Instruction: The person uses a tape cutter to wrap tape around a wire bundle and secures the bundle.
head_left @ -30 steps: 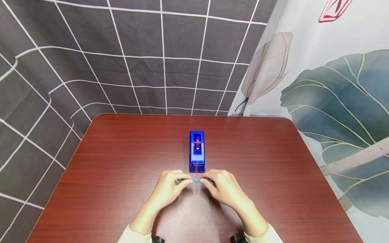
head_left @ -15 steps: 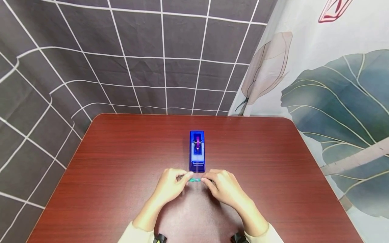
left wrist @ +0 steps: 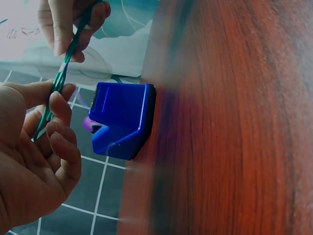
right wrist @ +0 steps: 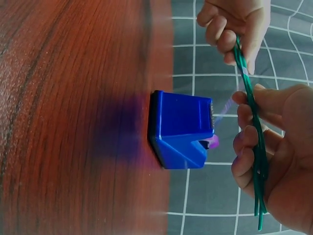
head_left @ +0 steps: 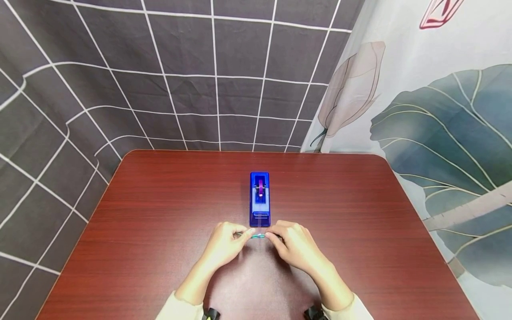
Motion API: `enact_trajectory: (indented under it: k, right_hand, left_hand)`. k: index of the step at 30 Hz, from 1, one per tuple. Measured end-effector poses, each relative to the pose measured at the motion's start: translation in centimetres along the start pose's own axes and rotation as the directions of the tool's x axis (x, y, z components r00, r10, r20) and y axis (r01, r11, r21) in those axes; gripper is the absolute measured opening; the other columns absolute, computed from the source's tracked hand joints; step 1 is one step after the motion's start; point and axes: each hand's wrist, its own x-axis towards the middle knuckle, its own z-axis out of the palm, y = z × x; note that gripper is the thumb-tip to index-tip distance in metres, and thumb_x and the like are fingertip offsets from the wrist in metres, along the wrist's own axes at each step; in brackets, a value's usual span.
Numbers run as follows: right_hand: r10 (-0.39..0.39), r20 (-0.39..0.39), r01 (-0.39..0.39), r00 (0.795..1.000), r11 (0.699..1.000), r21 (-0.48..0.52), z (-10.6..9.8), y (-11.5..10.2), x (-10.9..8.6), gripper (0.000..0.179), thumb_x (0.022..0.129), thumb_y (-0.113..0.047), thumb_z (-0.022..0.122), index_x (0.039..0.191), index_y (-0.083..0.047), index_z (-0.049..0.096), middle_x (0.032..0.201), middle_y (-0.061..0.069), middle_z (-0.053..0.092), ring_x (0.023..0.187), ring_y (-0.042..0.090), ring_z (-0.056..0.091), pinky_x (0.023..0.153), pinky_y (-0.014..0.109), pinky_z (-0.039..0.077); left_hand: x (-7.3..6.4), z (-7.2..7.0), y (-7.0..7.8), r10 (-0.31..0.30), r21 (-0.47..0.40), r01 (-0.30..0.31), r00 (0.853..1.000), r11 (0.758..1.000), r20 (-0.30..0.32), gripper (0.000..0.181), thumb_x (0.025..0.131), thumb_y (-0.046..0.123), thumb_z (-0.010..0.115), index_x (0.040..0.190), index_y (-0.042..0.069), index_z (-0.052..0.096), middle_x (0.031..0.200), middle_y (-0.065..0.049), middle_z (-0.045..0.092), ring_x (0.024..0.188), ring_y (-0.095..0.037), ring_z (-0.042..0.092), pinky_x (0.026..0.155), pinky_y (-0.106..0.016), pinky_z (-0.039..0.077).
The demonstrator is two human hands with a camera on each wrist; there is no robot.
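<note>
Between my two hands runs a bundle of thin green wire-like strands (head_left: 258,236), held level just in front of a blue tape dispenser (head_left: 260,218). My left hand (head_left: 225,245) pinches one end between thumb and fingers. The other end is pinched by my right hand (head_left: 295,245), and its loose tips stick out past the palm in the right wrist view. A band of clear tape wraps the bundle's middle. From the dispenser's cutter, a translucent tape strip (right wrist: 226,107) stretches toward the bundle. A purple tape roll (head_left: 260,189) sits inside the dispenser.
Everything is over a reddish-brown wooden table (head_left: 168,191). A dark grey curtain (head_left: 192,89) with white grid lines hangs behind it, and a white leaf-print curtain (head_left: 400,102) hangs at the right.
My left thumb has moved up over the bundle, and the bundle has turned slightly between my fingers. My right hand has barely moved; the dispenser stays in place.
</note>
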Motion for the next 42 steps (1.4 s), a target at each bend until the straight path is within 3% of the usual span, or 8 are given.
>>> enact_trajectory:
  k: [10,22,42]
  right_hand:
    - [0.063,0.045,-0.063,0.997,0.998,0.002,-0.07,-0.15,0.04,0.007,0.093,-0.014,0.073,0.087,-0.015,0.076,0.072,-0.013,0.055,0.061,0.001,0.047,0.054,0.027,0.045]
    - [0.052,0.034,-0.053,0.998,0.999,0.01,-0.14,-0.15,-0.04,0.005,0.092,-0.014,0.073,0.089,-0.016,0.076,0.074,-0.013,0.059,0.063,0.001,0.049,0.055,0.027,0.046]
    - [0.061,0.014,-0.062,0.998,0.996,0.057,-0.21,-0.06,-0.11,0.003,0.092,-0.014,0.074,0.092,-0.013,0.077,0.079,-0.01,0.063,0.064,0.0,0.049,0.057,0.023,0.044]
  left_hand:
    - [-0.07,0.2,-0.18,0.014,0.033,-0.013,0.999,0.999,-0.042,0.016,0.092,0.026,0.075,0.082,0.015,0.081,0.058,0.014,0.058,0.047,0.005,0.039,0.05,-0.022,0.039]
    - [-0.09,0.15,-0.21,0.037,0.016,-0.036,0.998,0.999,-0.056,0.013,0.091,0.025,0.077,0.087,0.013,0.081,0.059,0.013,0.052,0.044,0.005,0.036,0.043,-0.021,0.03]
    - [-0.11,-0.05,0.05,0.089,0.013,-0.089,0.993,0.996,-0.073,0.009,0.089,0.018,0.079,0.092,0.011,0.082,0.072,0.01,0.066,0.046,-0.003,0.051,0.044,-0.021,0.041]
